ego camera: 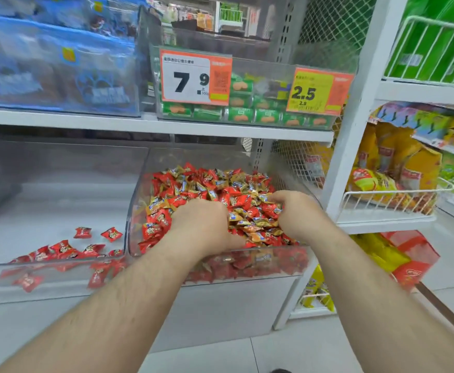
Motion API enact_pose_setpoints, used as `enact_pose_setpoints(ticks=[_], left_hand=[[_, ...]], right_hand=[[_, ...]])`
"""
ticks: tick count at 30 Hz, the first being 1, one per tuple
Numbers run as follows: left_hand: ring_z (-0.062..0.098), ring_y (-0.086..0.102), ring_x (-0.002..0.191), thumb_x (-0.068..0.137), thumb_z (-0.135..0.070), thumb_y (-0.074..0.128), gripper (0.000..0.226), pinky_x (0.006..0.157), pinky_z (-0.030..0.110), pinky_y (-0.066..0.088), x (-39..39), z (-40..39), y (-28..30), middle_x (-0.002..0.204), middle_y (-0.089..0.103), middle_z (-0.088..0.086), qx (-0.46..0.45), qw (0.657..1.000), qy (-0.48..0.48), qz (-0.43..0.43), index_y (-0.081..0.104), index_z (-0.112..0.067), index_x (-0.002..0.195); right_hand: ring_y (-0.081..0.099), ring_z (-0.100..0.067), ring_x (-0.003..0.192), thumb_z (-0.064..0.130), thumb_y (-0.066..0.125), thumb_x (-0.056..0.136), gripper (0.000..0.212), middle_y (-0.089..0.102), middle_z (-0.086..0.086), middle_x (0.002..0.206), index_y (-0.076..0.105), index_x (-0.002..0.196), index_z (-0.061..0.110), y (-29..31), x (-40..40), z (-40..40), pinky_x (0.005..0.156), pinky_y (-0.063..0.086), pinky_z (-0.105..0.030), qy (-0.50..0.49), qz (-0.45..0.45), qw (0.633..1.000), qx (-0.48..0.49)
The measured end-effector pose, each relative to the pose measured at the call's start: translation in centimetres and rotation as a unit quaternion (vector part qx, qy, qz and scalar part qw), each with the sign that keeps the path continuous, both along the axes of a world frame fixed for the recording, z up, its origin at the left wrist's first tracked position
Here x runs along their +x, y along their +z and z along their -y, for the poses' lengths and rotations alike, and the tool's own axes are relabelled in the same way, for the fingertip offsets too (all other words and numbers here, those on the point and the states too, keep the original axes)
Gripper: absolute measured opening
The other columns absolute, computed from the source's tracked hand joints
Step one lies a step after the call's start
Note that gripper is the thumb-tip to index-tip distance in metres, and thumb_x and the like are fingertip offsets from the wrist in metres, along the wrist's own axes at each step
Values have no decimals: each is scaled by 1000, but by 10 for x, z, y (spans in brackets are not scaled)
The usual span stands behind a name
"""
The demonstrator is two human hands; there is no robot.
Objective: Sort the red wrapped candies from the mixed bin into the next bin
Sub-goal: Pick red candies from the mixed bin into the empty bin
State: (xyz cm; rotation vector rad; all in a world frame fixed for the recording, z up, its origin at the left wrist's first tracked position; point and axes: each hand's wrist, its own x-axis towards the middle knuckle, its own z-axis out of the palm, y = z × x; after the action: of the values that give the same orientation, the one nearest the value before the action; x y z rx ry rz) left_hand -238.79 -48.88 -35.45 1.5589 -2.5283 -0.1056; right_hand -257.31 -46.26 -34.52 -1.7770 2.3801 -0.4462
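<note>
Head view: your 2 hands lie palm-down in the mixed bin (309, 261), the landmark for every position given here. The left hand (203, 223) rests near the bin's front wall, its fingers curled down into the pile so that the tips are hidden; whether they clasp a sweet cannot be told. The right hand (294, 210) sits toward the bin's right side, fingers bent and pointing leftward, apparently gathering wrappers, though a firm grasp is not visible. The red wrapped candies (236, 199) lie directly beneath and beyond both sets of fingers, mingled with gold wrapped candies (250, 224), their long axes pointing every way. The next bin (58, 261) stands touching the mixed bin's left wall and holds a scatter of sorted red candies (61, 249). Your left hand is nearer that wall, so the carry probably suits it; both forearms reach forward, converging over the bin's front wall.
</note>
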Motion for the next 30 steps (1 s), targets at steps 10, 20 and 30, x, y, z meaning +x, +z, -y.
enact_pose_setpoints(ticks=[10, 20, 30], left_hand=[[21, 59, 71, 80, -37, 67, 24, 62, 29, 48, -1, 13, -2, 64, 58, -3, 57, 996, -21, -59, 60, -19, 67], [8, 38, 45, 89, -34, 60, 32, 51, 27, 30, 63, -5, 30, 50, 43, -11, 108, 886, 30, -451, 48, -17, 64], [21, 45, 58, 94, -25, 46, 23, 51, 27, 27, 175, 20, 30, 65, 48, 3, 155, 735, 225, -620, 50, -16, 74]], right_hand=[[59, -22, 82, 22, 63, 91, 8, 67, 0, 99, 65, 90, 30, -29, -11, 20, 70, 45, -29, -26, 31, 998, -44], [38, -15, 44, 10, 54, 95, 15, 57, -17, 78, 59, 84, 17, 25, 47, -25, 44, 19, -24, 30, 553, 823, -127], [32, -7, 37, 12, 52, 92, 12, 51, -6, 69, 54, 81, 15, 66, 197, 5, 32, 19, -13, 54, 692, 713, 95]])
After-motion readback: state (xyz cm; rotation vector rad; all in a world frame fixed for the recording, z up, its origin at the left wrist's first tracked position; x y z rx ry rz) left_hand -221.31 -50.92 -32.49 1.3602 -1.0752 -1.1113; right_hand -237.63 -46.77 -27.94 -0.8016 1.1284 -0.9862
